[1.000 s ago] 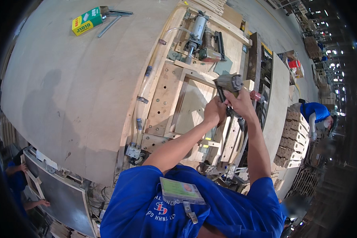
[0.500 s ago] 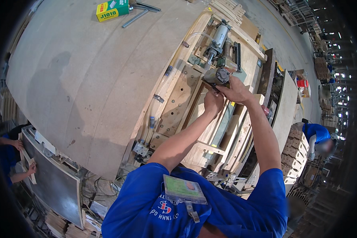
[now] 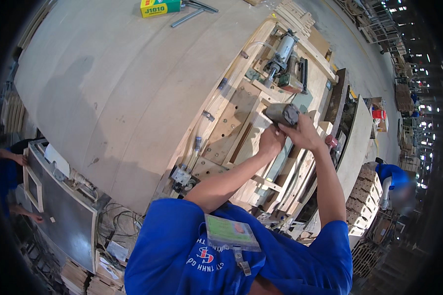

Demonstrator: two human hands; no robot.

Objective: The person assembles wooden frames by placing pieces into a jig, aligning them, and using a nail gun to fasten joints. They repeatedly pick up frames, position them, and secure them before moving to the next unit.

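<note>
Over the wooden jig (image 3: 230, 115), both my hands are at a dark nail gun (image 3: 280, 114) with a round cylinder head. My right hand (image 3: 305, 133) is closed around its right side, the thumb toward me. My left hand (image 3: 271, 141) is curled against its underside, with the fingertips partly hidden. A second nail gun (image 3: 291, 81) lies further off on the jig, beside a silver air cylinder (image 3: 284, 49). Which part of the gun the left fingers grip does not show.
A large pale board (image 3: 118, 93) spans the left. On it are a green and yellow box (image 3: 157, 7) and grey metal strips (image 3: 188, 18). Stacked wooden parts (image 3: 364, 199) stand at right near a person in blue (image 3: 391, 174). Another person's hand (image 3: 33, 216) is at a dark-topped table (image 3: 66, 216).
My view has shifted, so the bench appears further right and up. The held nail gun has come nearer to me, away from the second gun. At left, the other person's wooden frame now lies lower on the table.
</note>
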